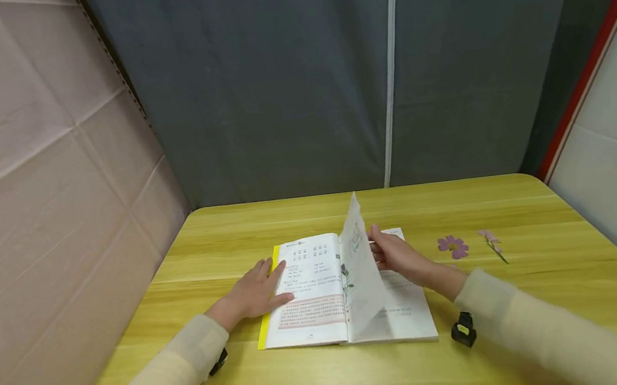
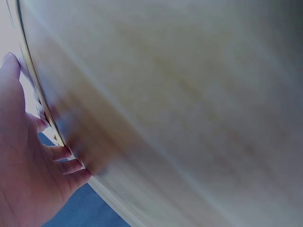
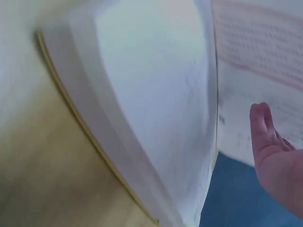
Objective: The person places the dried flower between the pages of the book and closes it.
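An open book [image 1: 311, 274] with a yellow cover edge lies on the table. My left hand [image 1: 254, 292] rests on its left margin, fingers spread; in the left wrist view that hand [image 2: 38, 161] shows beside the table edge. A thin white sheet [image 1: 363, 274] stands up from near the spine, leaning over the right page. By the spine, a small purple flower [image 1: 344, 271] with a green stem shows beside the sheet. My right hand [image 1: 402, 258] is at the sheet's right side, fingertips against it and partly hidden. In the right wrist view its fingers [image 3: 259, 125] look fairly straight.
To the right of the book lie a flat purple flower [image 1: 453, 247] and a pink flower sprig [image 1: 493, 245]. The wooden table [image 1: 233, 225] meets a dark grey curtain [image 1: 276, 95] at the back. Pale cloth walls [image 1: 59, 181] stand at both sides.
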### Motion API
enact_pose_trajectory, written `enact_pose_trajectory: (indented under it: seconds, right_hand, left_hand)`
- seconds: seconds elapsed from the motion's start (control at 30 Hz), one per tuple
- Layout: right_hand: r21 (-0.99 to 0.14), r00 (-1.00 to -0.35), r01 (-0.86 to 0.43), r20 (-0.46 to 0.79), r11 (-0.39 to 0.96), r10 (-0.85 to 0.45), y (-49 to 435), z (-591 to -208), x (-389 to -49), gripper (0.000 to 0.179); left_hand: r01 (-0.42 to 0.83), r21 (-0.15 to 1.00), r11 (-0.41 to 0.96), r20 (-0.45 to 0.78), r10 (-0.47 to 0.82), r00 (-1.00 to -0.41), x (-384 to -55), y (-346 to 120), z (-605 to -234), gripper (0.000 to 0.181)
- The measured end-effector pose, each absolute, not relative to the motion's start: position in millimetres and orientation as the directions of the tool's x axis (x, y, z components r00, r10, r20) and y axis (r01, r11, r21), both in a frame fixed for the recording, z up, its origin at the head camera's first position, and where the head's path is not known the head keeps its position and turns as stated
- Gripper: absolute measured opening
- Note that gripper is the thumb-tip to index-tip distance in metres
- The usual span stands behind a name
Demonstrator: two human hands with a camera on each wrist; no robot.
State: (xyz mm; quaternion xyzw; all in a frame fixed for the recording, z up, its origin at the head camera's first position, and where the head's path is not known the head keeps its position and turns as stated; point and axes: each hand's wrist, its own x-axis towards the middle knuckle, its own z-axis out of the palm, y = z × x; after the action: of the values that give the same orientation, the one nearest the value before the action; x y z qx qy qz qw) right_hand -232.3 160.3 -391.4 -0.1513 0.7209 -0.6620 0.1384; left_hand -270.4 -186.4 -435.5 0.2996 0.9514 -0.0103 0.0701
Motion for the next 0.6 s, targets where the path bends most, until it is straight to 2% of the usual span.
enact_pose_trajectory:
  seconds: [0.1,0.23,0.43,0.6]
  right_hand:
    - [-0.98,-0.903,-0.091,0.006,0.178,-0.43,148,-395,-224,0.066]
    - [-0.9,-0.871,-0.255,0.055,0.353,-0.489,133,-400,-212,0.057]
    - [-0.706,-0.782,-0.496,0.11,0.505,-0.614,116,-411,-200,0.083]
    - [-0.607,-0.727,-0.58,0.084,0.543,-0.682,104,-415,-195,0.085]
  left_hand:
    - [0.571,0.017,0.821,-0.138,0.568,-0.812,-270,-186,-436,0.088]
    - [0.569,0.022,0.822,-0.141,0.566,-0.812,-271,-185,-435,0.088]
    - [0.58,-0.009,0.814,-0.143,0.573,-0.807,-272,-185,-435,0.079]
    - [0.618,-0.046,0.785,-0.119,0.61,-0.784,-271,-188,-437,0.07]
